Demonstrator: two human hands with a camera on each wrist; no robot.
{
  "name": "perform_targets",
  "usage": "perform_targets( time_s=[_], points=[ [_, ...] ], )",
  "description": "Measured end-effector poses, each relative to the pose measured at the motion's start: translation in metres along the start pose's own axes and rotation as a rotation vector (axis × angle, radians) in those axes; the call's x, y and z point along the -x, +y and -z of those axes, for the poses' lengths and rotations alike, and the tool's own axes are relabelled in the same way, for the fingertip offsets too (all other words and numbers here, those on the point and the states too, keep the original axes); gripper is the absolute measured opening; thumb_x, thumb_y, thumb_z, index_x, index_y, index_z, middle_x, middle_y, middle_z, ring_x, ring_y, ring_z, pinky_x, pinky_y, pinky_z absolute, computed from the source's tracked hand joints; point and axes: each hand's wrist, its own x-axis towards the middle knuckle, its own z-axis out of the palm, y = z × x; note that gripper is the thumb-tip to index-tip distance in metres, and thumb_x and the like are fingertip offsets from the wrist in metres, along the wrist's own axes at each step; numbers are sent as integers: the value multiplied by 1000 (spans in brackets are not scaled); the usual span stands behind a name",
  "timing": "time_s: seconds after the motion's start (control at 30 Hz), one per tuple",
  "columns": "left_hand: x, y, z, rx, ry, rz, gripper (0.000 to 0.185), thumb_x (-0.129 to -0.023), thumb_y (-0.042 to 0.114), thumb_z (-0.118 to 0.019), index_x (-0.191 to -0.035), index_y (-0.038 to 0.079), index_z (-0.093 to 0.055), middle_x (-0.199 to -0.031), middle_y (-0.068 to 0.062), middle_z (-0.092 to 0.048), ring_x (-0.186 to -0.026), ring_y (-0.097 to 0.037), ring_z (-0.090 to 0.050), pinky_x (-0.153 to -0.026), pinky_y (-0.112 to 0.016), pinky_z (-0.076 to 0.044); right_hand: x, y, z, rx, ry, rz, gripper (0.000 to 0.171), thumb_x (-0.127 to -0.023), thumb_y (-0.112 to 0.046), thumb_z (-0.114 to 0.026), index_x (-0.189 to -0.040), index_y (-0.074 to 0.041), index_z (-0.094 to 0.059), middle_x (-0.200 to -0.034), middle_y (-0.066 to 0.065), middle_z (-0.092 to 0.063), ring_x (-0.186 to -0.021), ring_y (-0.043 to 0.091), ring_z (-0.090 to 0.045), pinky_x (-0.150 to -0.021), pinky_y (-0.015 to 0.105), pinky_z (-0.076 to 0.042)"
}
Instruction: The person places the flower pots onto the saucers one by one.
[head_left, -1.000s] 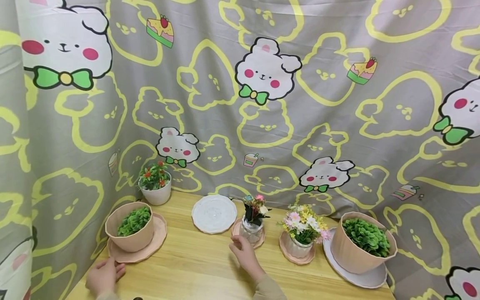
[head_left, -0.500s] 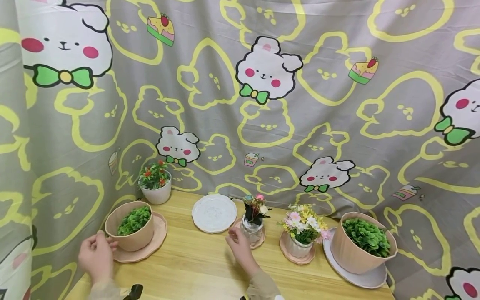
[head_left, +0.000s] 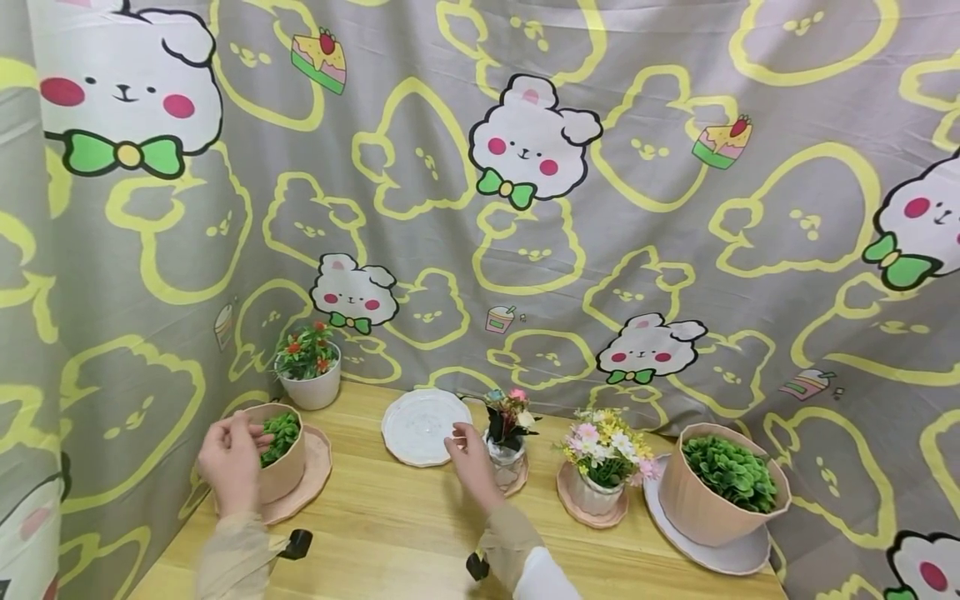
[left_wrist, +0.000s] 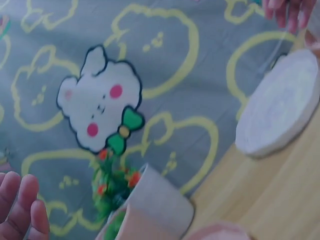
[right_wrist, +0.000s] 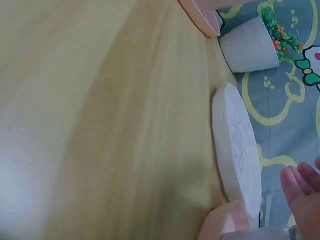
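My left hand (head_left: pixel 231 462) hangs over the near left side of a pink pot of green leaves (head_left: pixel 285 471). Its fingers are loosely bent and hold nothing that shows; whether they touch the rim I cannot tell. That pot stands on a pink saucer (head_left: pixel 318 471). My right hand (head_left: pixel 474 467) is in the air between a round white saucer (head_left: pixel 420 427) and a small pot of mixed flowers (head_left: pixel 507 457), partly covering the pot. Its fingers (right_wrist: pixel 300 182) look relaxed around nothing in the right wrist view. Left fingertips (left_wrist: pixel 27 192) show at the left wrist view's edge.
A white pot with red flowers (head_left: pixel 311 387) stands at the back left. Right of centre, a pot of daisies (head_left: pixel 600 498) sits on a pink saucer. Farther right, a large pink pot (head_left: pixel 712 508) rests on a white saucer (head_left: pixel 678 542). Patterned cloth (head_left: pixel 420 233) encloses the wooden table (head_left: pixel 390 533).
My left hand has risen from beside the pink saucer to over the left pot. My right hand has moved slightly left and up, from the small flower pot towards the white saucer.
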Motion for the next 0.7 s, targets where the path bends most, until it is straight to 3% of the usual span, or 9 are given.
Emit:
perform_targets(
  time_s=[0.2, 0.3, 0.53, 0.7],
  points=[
    [2, -1, -33, -10, -72, -37, 21, -100, 25, -53, -95, 6, -61, -63, 15, -64, -54, 3, -63, -51, -12, -52, -23, -4, -5, 29, 5, 13, 40, -97, -21, -58, -129, 3, -52, -119, 23, -58, -105, 30, -59, -88, 40, -54],
    [1, -5, -51, -34, -93, -23, 21, -100, 26, -51, -102, 7, -60, -70, 16, -63, -59, 5, -63, -55, -10, -53, -30, -3, -8, 73, 30, 14, 39, -96, -19, -60, -127, 3, -53, -116, 22, -60, -104, 31, -59, -88, 41, -53],
    [-9, -11, -90, -74, -118, 60, 23, -100, 33, -48, -109, 15, -57, -92, 6, -59, -75, 6, -60, -64, -12, -51, -32, -3, -15, 151, 59, 17, 37, -93, -18, -62, -124, 3, -57, -111, 19, -63, -101, 31, -61, -86, 39, -54],
    [-22, -15, -112, -137, -105, 105, 22, -100, 38, -45, -111, 21, -55, -100, 10, -51, -91, -4, -54, -78, -24, -46, -24, -6, -19, 117, 45, 24, 35, -94, -16, -62, -123, 3, -58, -111, 20, -63, -101, 33, -62, -84, 36, -55]
  ],
)
